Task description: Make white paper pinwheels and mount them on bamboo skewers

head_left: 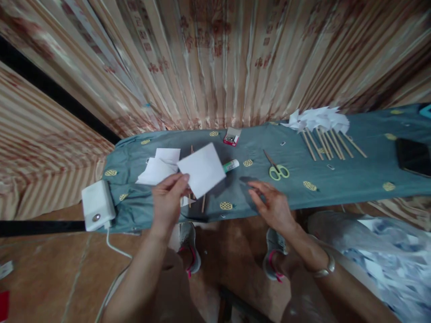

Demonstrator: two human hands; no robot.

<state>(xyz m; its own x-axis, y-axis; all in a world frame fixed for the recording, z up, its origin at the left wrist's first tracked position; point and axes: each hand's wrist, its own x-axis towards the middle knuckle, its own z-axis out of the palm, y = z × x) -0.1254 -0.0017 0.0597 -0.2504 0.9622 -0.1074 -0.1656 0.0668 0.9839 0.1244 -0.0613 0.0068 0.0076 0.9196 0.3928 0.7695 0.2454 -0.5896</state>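
My left hand (170,197) pinches a square sheet of white paper (204,170) by its left corner, held above the cloth-covered table. Partly behind the paper lie a green and white glue stick (231,165) and a few thin wooden sticks (204,203). My right hand (271,204) hovers over the table's near edge, fingers loosely curled and apart, with nothing visible in them. Scissors with light green handles (278,171) lie just beyond it. A stack of white paper (156,169) rests left of the held sheet.
Several white paper pinwheels (319,121) on sticks lie at the back right. An open small red box of metal pins (231,136) sits at the back. A black phone (413,156) lies far right. A white box with a cable (97,205) stands at the left end.
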